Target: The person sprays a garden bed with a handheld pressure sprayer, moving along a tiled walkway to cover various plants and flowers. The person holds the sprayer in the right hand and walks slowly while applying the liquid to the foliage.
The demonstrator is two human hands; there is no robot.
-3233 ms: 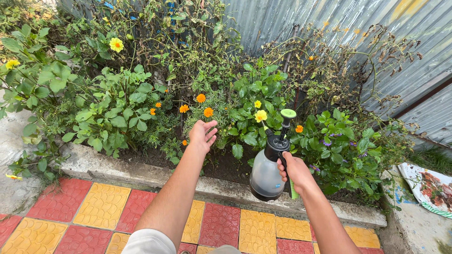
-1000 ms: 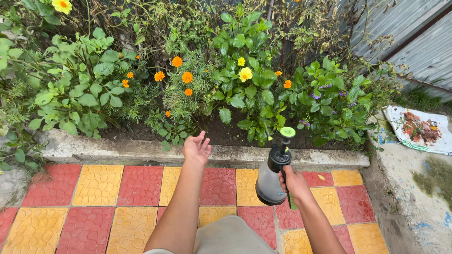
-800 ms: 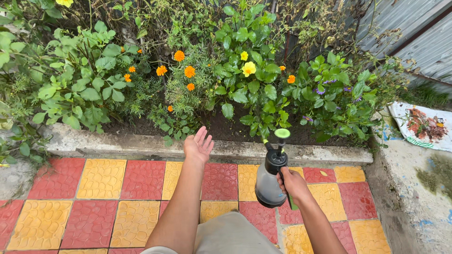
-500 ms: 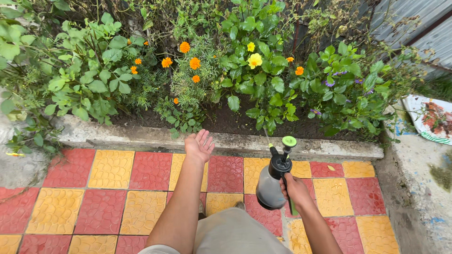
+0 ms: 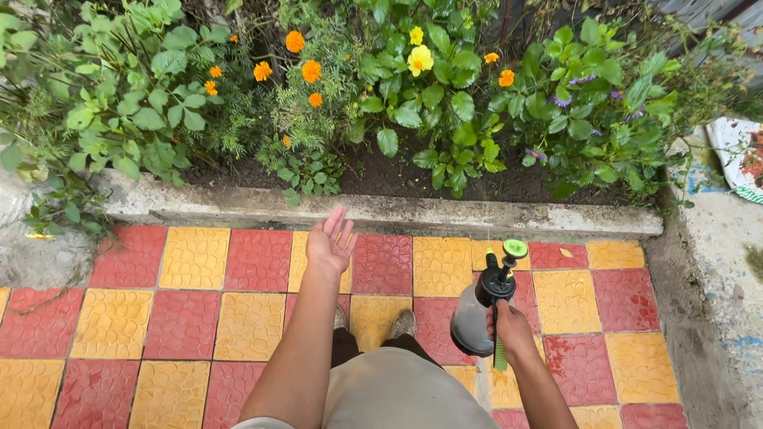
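My right hand (image 5: 511,330) grips the handle of a grey pump spray bottle (image 5: 477,318) with a black head and a green knob on top. It hangs upright over the paving, near my right side. My left hand (image 5: 330,242) is stretched forward, palm turned up and fingers apart, holding nothing. It hovers above the tiles just short of the concrete kerb (image 5: 381,213). Beyond the kerb lies a flower bed (image 5: 397,175) with orange marigolds (image 5: 311,71) and yellow flowers (image 5: 420,59).
Red and yellow paving tiles (image 5: 199,310) cover the ground under me; my shoes (image 5: 401,324) show below. A rough concrete strip (image 5: 715,318) runs along the right, with a patterned plate (image 5: 739,151) on it. Bushy green plants (image 5: 119,111) fill the left of the bed.
I have stepped back from the flower bed: the kerb and plants have shifted up the view. The spray bottle has dropped lower and nearer to me. My left hand stays out, palm up.
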